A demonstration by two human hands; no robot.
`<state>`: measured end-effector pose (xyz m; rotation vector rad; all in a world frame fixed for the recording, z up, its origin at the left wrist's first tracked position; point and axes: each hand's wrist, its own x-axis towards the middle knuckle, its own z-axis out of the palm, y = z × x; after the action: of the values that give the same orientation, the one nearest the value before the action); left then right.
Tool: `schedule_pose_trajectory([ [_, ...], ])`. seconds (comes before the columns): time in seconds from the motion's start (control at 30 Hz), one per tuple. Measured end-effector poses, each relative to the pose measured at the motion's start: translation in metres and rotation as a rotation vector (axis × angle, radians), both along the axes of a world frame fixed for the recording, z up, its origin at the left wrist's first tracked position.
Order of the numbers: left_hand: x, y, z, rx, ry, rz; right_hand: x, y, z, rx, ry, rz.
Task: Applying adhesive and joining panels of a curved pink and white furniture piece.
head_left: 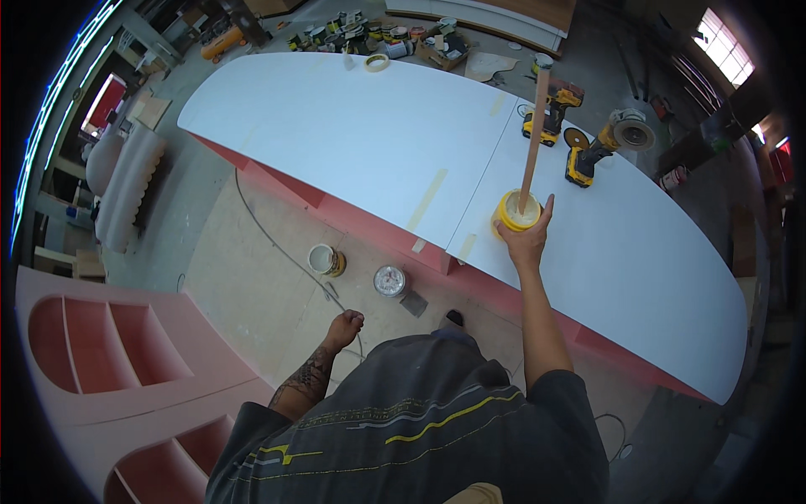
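One tub [510, 215] (in R hand [527, 241]), nr table edge [495, 271]

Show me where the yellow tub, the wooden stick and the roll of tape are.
Yellow tub [501, 215]: head view, on its left outer wall.
Wooden stick [533, 139]: head view, midway along its length.
Roll of tape [378, 70]: head view, on its near edge.
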<state>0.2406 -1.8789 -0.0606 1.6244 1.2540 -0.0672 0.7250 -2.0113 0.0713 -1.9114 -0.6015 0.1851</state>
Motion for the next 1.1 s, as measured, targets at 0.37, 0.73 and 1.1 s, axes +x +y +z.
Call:
schedule_pose_trajectory([
  [0.37, -0.182, -0.094, -0.052, -0.156, 0.110, 0.413, -0.008, -0.040, -0.013, -0.103, 0.011, -0.320],
  [0.73, -0.310, -0.216, -0.104, -0.247, 0.034, 0.705, -0.091, -0.078, -0.067, -0.278, 0.121, -0.403],
  [1.1, -0.366, -0.234, -0.124, -0.253, 0.066, 0.783, -0.265, -0.153, -0.137, -0.591, -0.071, 0.235],
])
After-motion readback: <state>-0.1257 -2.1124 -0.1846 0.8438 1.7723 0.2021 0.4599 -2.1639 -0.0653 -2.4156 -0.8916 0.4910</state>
